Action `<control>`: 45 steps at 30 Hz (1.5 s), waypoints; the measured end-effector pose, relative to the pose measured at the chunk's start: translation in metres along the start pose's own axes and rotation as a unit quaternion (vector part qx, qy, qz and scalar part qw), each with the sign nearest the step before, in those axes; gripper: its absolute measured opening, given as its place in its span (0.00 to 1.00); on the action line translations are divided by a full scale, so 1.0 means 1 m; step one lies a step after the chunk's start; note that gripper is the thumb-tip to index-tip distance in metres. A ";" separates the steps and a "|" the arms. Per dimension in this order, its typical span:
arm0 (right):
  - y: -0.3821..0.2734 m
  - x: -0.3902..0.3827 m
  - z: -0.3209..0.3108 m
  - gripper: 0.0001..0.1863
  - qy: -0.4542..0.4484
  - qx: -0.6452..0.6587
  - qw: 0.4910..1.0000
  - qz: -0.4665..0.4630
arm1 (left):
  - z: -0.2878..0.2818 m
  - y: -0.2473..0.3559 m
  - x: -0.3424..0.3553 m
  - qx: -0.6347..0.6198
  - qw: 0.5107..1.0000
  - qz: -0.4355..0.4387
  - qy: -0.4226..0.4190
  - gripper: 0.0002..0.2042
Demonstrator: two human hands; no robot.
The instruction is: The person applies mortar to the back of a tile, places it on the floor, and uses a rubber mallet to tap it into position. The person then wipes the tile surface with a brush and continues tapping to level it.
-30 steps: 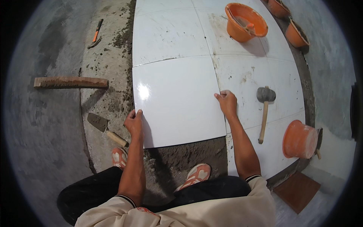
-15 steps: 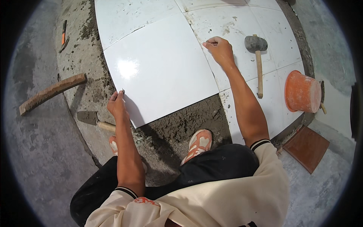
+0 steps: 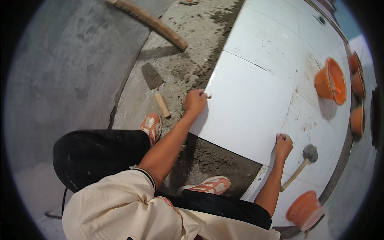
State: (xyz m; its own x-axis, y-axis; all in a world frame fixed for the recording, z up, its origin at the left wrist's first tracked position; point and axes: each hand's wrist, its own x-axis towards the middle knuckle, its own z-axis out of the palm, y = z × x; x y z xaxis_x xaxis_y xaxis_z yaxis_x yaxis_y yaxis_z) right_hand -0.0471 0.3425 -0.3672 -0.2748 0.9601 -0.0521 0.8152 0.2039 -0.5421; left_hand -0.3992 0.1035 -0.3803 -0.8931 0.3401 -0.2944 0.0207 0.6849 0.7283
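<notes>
A glossy white square tile lies beside laid tiles, above a rough grey mortar bed. My left hand has its fingers closed at the tile's left edge, gripping it, with a small dark bit by the fingertips. My right hand is pinched at the tile's right edge, toward the near corner; what it holds, if anything, is unclear. A rubber mallet with a wooden handle lies right of that hand. A mortar-smeared trowel lies left of my left hand.
An orange bucket stands on the far tiles, another is on its side at lower right, and several more line the right wall. A wooden beam lies upper left. My shoes are near the mortar.
The view has swung, bringing more of the left floor and far right wall in. My right hand has slid along the tile edge toward me; my left hand stays at the left edge.
</notes>
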 end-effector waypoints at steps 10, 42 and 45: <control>0.011 0.011 -0.003 0.09 -0.079 0.134 0.984 0.086 | -0.021 0.009 0.014 0.098 0.990 0.010 -0.103 0.13; 0.063 -0.022 -0.065 0.16 0.133 0.121 0.974 0.138 | 0.097 0.038 -0.046 0.367 0.801 0.459 -0.113 0.42; 0.113 -0.054 -0.093 0.21 0.258 0.095 0.942 0.191 | 0.097 0.040 -0.052 0.367 0.790 0.481 -0.097 0.40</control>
State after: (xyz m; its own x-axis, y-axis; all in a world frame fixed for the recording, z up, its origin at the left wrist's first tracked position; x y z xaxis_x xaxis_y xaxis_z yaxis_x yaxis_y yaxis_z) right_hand 0.1075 0.3314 -0.3481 0.3446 0.9316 0.1153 0.6848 -0.1655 -0.7097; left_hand -0.3080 0.1752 -0.3960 -0.2204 0.9747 0.0364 0.9671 0.2135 0.1383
